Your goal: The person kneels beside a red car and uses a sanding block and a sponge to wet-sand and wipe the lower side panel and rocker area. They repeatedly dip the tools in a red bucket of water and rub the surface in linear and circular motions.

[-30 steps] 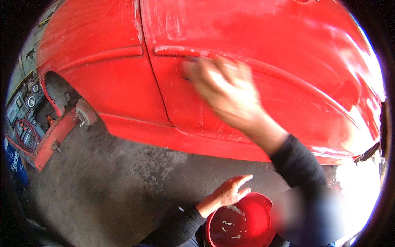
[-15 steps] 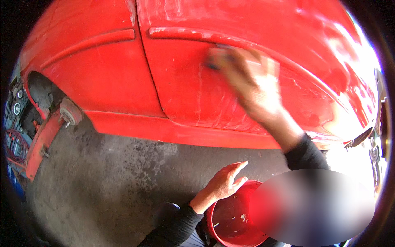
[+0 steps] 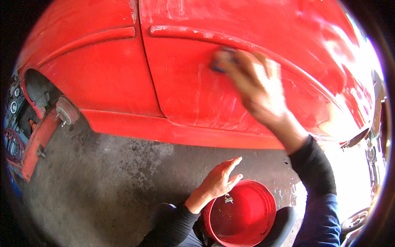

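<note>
My right hand [image 3: 259,84] is pressed to the red car door [image 3: 185,86], just under its raised trim strip [image 3: 197,33]. Blurred by motion, its fingers curl round a small dark blue-black pad [image 3: 222,59] that lies flat on the paint. Pale streaks and scuffs mark the door around and below it. Lower down, my left hand [image 3: 218,181] hangs in the air over the near left rim of a red bucket [image 3: 269,206]. Its fingers are stretched out, the thumb stands apart, and it holds nothing. Inside the bucket is some liquid with a small pale bit near the rim.
The bucket stands between my knees. At the left, a bare wheel hub [image 3: 68,111] sits beside a red metal arm [image 3: 39,144], with tools and a coiled hose [image 3: 14,144] beyond. A grey concrete floor [image 3: 103,181] with damp patches lies below the car. A wheel [image 3: 356,220] rests at the lower right.
My right hand and the pad have shifted slightly right and down on the door. My left hand sits slightly farther left in view, still open. More of the bucket shows.
</note>
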